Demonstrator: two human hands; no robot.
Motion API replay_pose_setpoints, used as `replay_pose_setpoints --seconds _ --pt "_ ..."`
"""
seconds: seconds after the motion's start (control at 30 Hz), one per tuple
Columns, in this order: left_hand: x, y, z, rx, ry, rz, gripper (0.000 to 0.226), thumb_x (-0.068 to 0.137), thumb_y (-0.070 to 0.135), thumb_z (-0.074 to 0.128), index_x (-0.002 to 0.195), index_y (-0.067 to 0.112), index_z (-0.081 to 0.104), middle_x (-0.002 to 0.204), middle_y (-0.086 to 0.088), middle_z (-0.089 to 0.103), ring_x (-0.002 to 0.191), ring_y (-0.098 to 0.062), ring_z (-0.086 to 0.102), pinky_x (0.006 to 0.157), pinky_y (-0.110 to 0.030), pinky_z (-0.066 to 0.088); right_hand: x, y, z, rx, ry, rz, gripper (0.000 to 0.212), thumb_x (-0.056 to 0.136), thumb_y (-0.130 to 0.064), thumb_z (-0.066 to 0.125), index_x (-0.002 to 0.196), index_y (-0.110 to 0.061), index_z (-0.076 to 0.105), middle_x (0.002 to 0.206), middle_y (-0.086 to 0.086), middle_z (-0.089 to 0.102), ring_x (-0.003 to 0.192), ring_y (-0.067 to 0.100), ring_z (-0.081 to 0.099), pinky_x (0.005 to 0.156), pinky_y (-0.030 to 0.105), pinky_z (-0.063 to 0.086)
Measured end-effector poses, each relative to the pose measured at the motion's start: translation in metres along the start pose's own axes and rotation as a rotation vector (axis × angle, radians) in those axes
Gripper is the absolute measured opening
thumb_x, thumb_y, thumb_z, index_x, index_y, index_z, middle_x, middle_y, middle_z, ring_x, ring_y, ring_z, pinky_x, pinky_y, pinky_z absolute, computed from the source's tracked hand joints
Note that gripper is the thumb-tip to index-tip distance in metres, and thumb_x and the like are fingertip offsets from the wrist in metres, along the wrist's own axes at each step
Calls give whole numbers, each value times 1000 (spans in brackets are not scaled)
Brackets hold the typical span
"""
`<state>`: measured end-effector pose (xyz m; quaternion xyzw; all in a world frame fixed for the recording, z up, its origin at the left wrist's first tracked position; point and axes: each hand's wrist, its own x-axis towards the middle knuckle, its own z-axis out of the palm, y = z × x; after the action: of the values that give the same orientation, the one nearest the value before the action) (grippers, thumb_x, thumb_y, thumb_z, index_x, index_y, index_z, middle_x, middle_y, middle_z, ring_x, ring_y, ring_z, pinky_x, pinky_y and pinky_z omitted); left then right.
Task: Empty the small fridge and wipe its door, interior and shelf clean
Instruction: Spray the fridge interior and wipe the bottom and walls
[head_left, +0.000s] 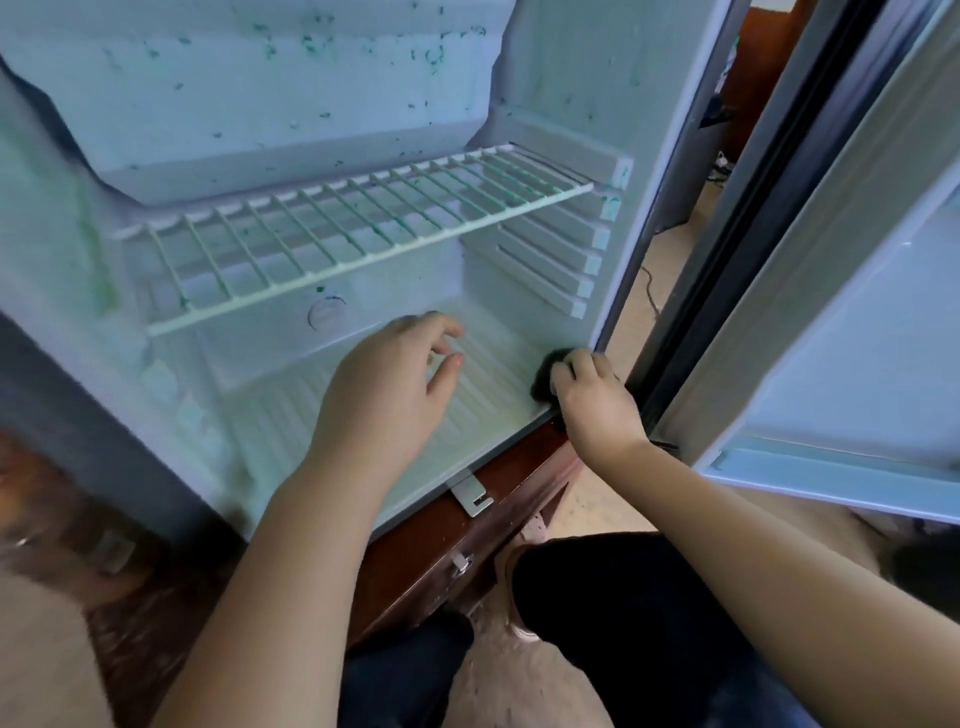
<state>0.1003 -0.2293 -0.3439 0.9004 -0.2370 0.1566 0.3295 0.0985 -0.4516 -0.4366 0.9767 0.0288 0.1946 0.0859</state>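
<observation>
**Cloth at front right corner of fridge floor**

Small fridge (291, 104) open, with green specks on its back wall. The right hand (597, 400) grips a dark cloth (545, 371) at the floor's front right corner, against the side wall and front lip. The left hand (395, 379) is over mid-floor, fingers loosely curled, holding nothing. Wire shelf (337, 234) spans above both hands. Door (857, 338) swung wide right. Wooden cabinet (467, 530) beneath

Soft cool light, blurred corners (wide-angle bend)
</observation>
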Motion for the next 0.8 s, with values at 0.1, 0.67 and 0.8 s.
replay_pose_setpoints --seconds 0.1,0.67,0.8 --pt "-11 15 -23 149 356 225 25 89 2 60 114 4 65 108 -11 66 103 -28 58 94 -30 43 -4 10 -22 200 207 -64 31 61 16 64 89 1 62 96 19 57 84 35 53 57 36 47" --pt "-7 -13 -13 683 620 104 46 84 6 60 130 6 55 129 -10 60 121 -28 52 114 -40 23 53 -14 -6 77 -120 -13 23 88 3 56 111 5 56 127 18 43 111 36 42 69 40 52" --pt "-2 -19 -7 748 705 127 44 82 5 62 126 9 58 123 -6 63 117 -25 54 111 -40 29 120 -51 -6 106 -59 -84 43 97 -1 40 140 3 36 150 16 25 134 33 27 83 38 46"
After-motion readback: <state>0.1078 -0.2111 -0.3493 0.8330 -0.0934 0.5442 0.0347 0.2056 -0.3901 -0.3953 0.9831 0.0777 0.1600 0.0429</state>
